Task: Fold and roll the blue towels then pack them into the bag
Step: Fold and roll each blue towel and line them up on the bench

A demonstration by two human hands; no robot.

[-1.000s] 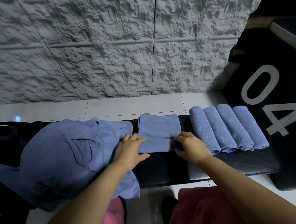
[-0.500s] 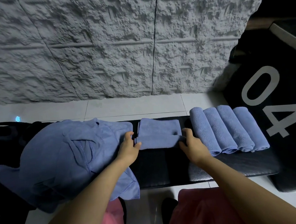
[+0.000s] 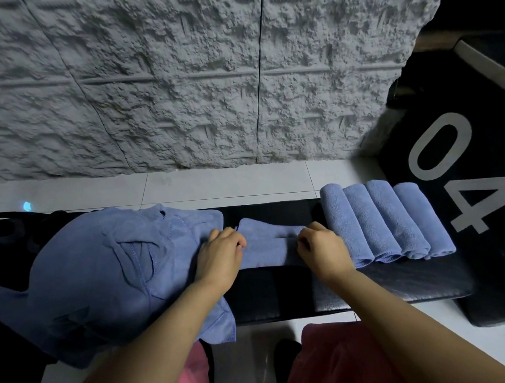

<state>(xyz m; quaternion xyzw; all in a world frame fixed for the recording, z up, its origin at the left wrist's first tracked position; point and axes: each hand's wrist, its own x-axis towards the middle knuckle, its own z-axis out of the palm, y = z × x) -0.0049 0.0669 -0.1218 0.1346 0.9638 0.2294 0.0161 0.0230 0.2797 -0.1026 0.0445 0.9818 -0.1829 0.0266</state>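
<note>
Bench (image 3: 386, 289) stands on pale tiles (image 3: 229, 182) before textured wall (image 3: 177, 77).

Mid-surface (image 3: 282, 292): 1 blue towel (image 3: 267, 250), folded narrow and partly rolled, lying left to right, with a fold line showing along its top. Gripped at both ends, left hand (image 3: 220, 255) curled over the left end, right hand (image 3: 324, 252) over the right. Just beside it on the right: 4 rolls (image 3: 379, 221) of the same blue cloth, tight, side by side and touching, lengths running away from the near edge. On the left: a loose pile (image 3: 102, 276) of unfolded blue towels, rumpled, stitched hems showing, 1 corner hanging over the near edge.
</note>
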